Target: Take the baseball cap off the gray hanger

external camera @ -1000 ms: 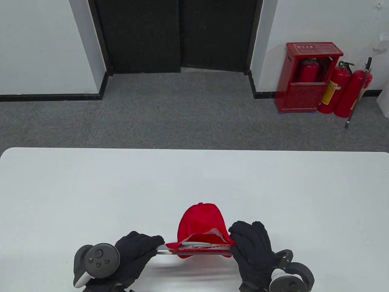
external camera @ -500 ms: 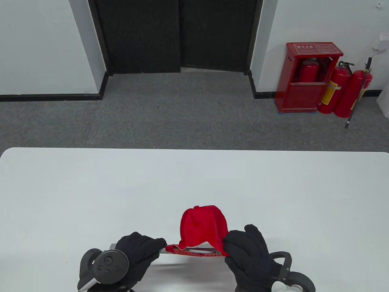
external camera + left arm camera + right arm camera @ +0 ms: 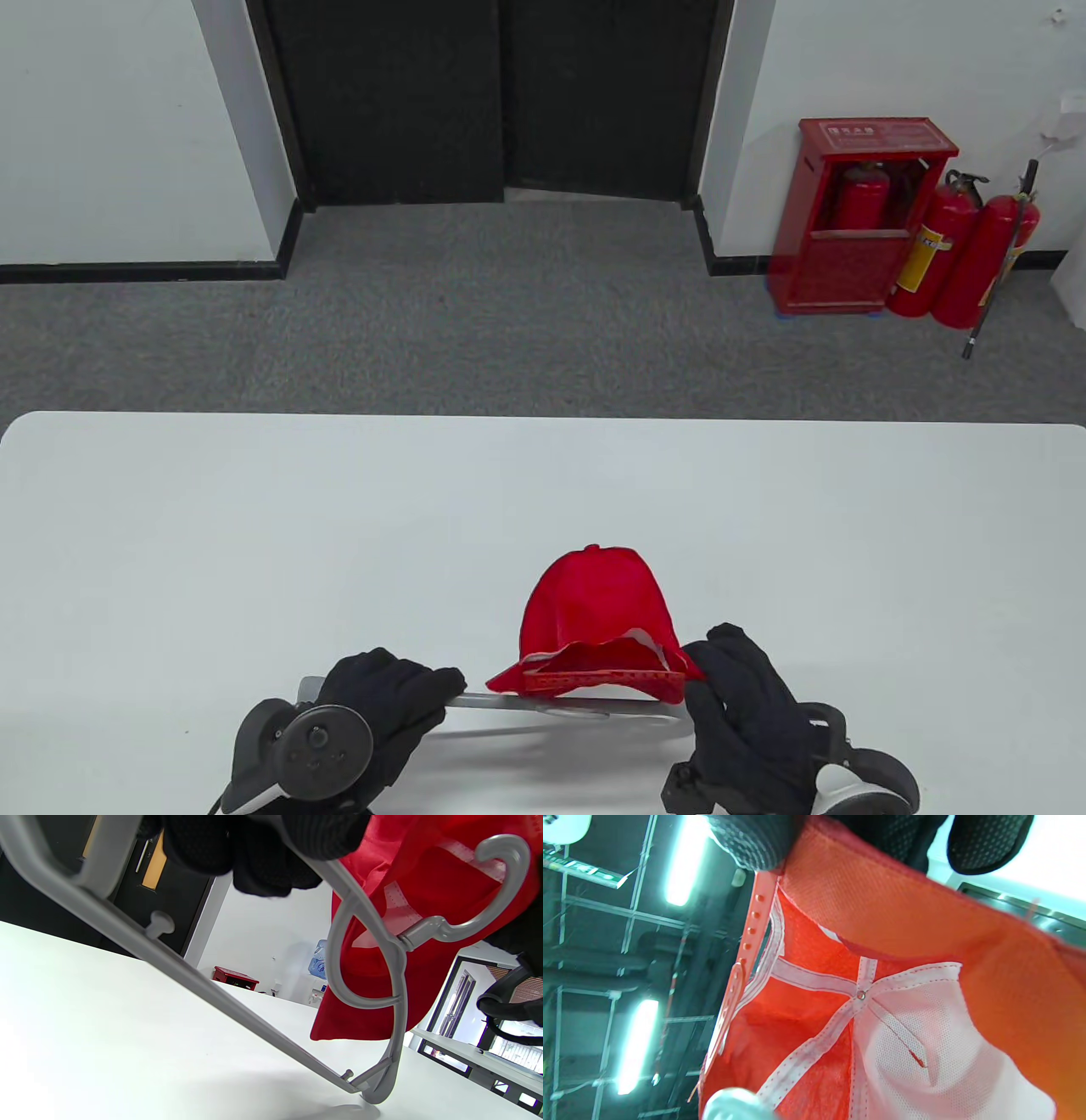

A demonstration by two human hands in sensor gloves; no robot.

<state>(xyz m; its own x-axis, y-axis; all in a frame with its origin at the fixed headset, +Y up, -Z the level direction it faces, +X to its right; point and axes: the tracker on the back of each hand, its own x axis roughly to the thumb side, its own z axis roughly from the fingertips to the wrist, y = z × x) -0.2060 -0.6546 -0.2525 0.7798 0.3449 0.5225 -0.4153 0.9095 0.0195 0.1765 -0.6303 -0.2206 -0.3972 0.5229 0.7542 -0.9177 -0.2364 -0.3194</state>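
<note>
The red baseball cap (image 3: 598,607) is near the table's front edge, with its open back and snap strap facing me. My right hand (image 3: 700,671) grips the cap's rim on its right side. In the right wrist view I see the cap's inside (image 3: 882,1027) and the strap (image 3: 751,925). My left hand (image 3: 433,688) grips the left end of the gray hanger (image 3: 526,703), which lies just below the cap. In the left wrist view the hanger's hook (image 3: 500,878) overlaps the cap (image 3: 369,1014). I cannot tell whether the hook is inside the cap. The hanger's far corner (image 3: 373,1090) touches the table.
The white table (image 3: 254,526) stretches wide to the left, right and far side. Beyond it are gray carpet, a dark door and red fire extinguishers (image 3: 950,246) by the wall.
My right hand has moved to the right with the cap, and the cap has shifted along the hanger. More of the gray bar shows. My left hand has barely moved.
</note>
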